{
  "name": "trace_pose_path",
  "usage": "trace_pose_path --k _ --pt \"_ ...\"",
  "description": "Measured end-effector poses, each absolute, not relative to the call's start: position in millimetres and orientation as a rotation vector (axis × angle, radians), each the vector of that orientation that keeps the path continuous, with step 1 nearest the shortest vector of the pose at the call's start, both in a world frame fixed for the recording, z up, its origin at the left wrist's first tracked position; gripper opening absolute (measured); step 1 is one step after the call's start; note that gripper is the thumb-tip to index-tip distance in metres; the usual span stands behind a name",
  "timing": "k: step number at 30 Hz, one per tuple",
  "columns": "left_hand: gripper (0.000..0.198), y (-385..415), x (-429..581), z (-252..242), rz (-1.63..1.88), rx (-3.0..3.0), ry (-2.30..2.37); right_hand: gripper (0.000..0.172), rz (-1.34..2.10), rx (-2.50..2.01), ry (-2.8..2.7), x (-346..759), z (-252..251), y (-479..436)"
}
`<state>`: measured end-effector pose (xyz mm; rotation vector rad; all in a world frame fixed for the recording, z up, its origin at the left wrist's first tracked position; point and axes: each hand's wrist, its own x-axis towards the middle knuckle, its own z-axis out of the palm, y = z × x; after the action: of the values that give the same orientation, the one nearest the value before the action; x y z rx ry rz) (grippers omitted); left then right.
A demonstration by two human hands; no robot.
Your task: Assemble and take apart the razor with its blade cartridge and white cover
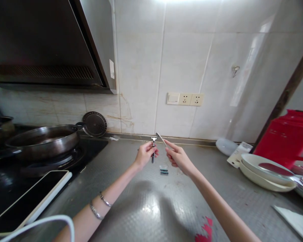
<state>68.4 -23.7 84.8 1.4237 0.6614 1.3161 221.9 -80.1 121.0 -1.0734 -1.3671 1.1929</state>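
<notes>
Head view: your left hand (144,155) pinches the razor (154,144) upright over the counter (187,201), your right hand (178,156) a small brush (162,139) just right; both seem light and stiff, the razor's slim handle possibly slippery, best gripped mid-length.

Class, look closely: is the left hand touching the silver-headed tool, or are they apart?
Touching: the head view shows the left hand gripping the silver-headed tool, with the thumb across its front and fingers curled behind.
</notes>
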Motion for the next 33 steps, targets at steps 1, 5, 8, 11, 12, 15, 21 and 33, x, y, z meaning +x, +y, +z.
trace_pose_path --k 1,5,8,11,12,15,21,33 --pt "0.023 -24 69 84 1.313 1.436 0.667 0.063 1.212 -1.038 -1.329 218 117 -81" --pt "0.025 -22 69 83 1.323 1.459 0.694 0.066 1.288 -0.931 -1.164 200 98 -93" --pt "0.026 -20 67 83 1.337 1.455 0.705 0.068 1.376 -0.914 -1.029 192 89 -106" --pt "0.024 -23 70 83 1.304 1.486 0.689 0.069 1.406 -0.895 -0.931 190 89 -114" --pt "0.024 -25 72 82 1.284 1.5 0.678 0.07 1.387 -0.884 -0.911 190 90 -115" --pt "0.023 -31 79 81 1.241 1.522 0.643 0.072 1.324 -0.864 -0.869 188 92 -119" --pt "0.024 -37 81 84 1.249 1.48 0.639 0.072 1.295 -0.854 -0.854 182 93 -138" --pt "0.024 -39 81 89 1.265 1.493 0.612 0.073 1.322 -0.847 -0.836 175 106 -155"
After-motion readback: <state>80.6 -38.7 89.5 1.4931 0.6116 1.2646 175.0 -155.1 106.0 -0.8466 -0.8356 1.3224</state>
